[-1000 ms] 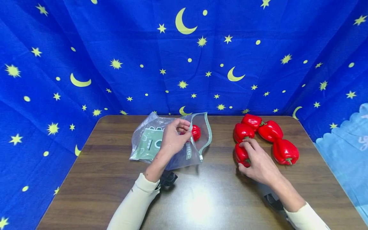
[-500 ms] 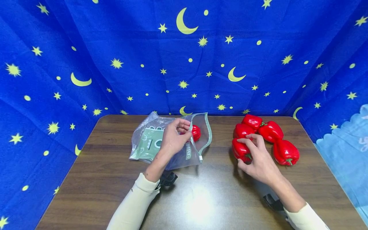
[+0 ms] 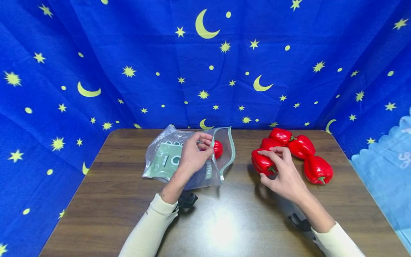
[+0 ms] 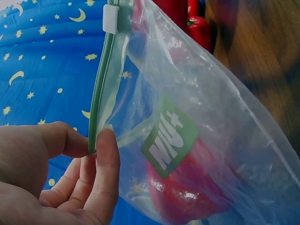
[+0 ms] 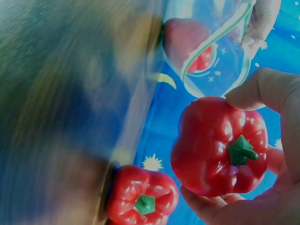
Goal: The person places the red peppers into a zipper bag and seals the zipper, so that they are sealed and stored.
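Note:
My left hand (image 3: 196,152) pinches the green-edged rim of a clear zip bag (image 3: 196,181) between thumb and fingers, and the bag's mouth gapes to the right. Inside the bag lies one red bell pepper (image 3: 218,149), seen through the plastic in the left wrist view too. A white slider (image 4: 110,18) sits on the bag's zip edge. My right hand (image 3: 285,178) grips another red bell pepper (image 3: 264,162) by its sides, its green stem (image 5: 241,151) facing the right wrist camera. This pepper appears lifted off the table.
Several more red bell peppers stand at the right: one at the back (image 3: 280,136), one beside it (image 3: 301,146), one nearer (image 3: 318,170), and one (image 3: 269,143) partly behind the held pepper. A blue star-patterned cloth (image 3: 167,64) hangs behind the wooden table (image 3: 106,200).
My right hand has taken hold of the front left pepper and moved it leftward and slightly up, away from the others. My left hand keeps its pinch on the bag's rim.

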{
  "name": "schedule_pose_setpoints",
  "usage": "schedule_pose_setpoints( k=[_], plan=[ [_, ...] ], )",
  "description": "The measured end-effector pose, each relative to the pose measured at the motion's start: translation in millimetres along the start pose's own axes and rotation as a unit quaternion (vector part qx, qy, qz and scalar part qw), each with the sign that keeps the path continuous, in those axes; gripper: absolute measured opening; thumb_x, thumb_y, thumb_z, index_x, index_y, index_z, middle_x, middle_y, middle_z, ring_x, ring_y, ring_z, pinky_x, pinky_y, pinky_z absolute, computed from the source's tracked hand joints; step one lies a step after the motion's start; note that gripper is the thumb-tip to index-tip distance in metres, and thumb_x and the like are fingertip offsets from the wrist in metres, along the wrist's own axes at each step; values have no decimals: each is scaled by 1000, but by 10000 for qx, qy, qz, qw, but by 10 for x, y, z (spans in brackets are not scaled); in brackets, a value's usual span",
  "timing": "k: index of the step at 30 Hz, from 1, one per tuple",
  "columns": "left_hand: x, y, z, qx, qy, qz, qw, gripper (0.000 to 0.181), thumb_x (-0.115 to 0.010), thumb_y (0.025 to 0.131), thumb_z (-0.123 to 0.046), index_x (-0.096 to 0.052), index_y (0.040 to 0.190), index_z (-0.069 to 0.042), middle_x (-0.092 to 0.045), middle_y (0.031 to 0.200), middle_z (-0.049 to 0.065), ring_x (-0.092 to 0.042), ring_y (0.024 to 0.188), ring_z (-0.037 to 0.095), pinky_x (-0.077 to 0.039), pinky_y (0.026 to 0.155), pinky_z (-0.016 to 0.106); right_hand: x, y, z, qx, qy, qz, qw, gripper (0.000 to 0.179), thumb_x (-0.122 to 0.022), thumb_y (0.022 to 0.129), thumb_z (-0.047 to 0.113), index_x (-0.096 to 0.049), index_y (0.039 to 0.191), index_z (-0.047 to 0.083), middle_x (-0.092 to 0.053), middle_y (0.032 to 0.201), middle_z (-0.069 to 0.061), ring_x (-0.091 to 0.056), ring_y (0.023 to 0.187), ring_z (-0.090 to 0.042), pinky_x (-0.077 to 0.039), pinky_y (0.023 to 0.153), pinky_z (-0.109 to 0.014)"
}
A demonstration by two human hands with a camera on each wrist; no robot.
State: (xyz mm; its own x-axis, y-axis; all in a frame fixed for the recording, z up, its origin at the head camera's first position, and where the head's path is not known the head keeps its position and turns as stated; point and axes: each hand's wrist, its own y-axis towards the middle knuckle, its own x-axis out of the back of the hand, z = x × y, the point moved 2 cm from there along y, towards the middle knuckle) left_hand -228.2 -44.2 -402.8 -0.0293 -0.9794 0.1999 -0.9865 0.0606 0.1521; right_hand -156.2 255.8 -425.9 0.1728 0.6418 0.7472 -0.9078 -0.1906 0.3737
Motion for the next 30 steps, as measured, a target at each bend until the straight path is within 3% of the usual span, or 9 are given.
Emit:
schedule_pose_setpoints(
  k=[14,21,27,30],
  plan=[
    [-9,-14,-11,-33,88,64,9999,31,-72,84,7,-70,113,-4,-72,99,10,-70,78,17,-61,59,27,-68,167,154,319,208,-76,9992,69,-87,74,4,-66,138,19,-50,140,-12,-53,126,-31,-60,89,-55],
    [-18,-20,-22,-118,12,26,9999,32,-72,82,7,-70,112,-4,-71,98,9,-69,76,16,-59,58,25,-113,285,280,433,377,63,9983,67,-87,77,7,-64,139,19,-52,140,-8,-56,119,-25,-59,81,-38],
    [-33,-31,-43,-157,-53,-20,9999,33,-71,81,9,-71,112,-4,-71,98,9,-70,77,18,-59,58,26,-162,360,371,453,598,266,9968,69,-88,78,9,-62,142,19,-55,142,-2,-55,124,-21,-58,89,-42],
    [-45,-39,-52,-145,-121,18,9998,33,-71,82,9,-70,112,-4,-71,98,10,-70,78,20,-61,58,28,-201,393,397,470,686,391,9958,70,-87,79,9,-61,144,19,-55,142,-1,-55,125,-19,-58,87,-40]
  ],
)
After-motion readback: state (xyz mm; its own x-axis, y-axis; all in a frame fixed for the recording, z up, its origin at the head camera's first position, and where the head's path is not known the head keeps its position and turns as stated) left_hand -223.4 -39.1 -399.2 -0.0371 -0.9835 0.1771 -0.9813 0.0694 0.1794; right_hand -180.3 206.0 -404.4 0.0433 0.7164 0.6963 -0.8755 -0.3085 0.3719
